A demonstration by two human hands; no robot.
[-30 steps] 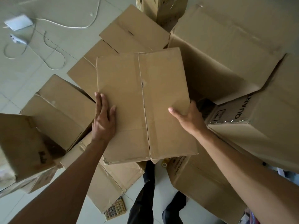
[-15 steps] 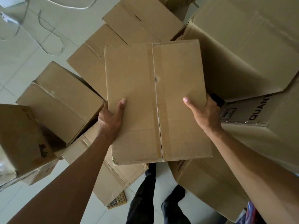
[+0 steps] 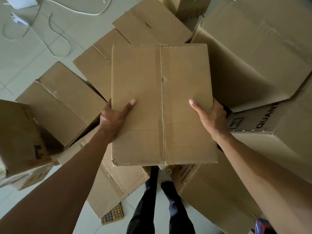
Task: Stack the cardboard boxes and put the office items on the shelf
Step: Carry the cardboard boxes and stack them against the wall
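**Box held in both hands**

The left hand (image 3: 113,121) and right hand (image 3: 211,117) grip the side edges of a closed cardboard box (image 3: 162,105), thumbs flat on top, fingers hidden beneath. It is held above other boxes (image 3: 55,102) crowded on the tiled floor (image 3: 25,61), near a calculator (image 3: 112,214).

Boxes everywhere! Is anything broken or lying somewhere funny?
Yes. The boxes lie tipped and jumbled, not stacked. A calculator lies on the floor, half under cardboard. The held box has a small dent on its middle seam and a frayed near-left corner.
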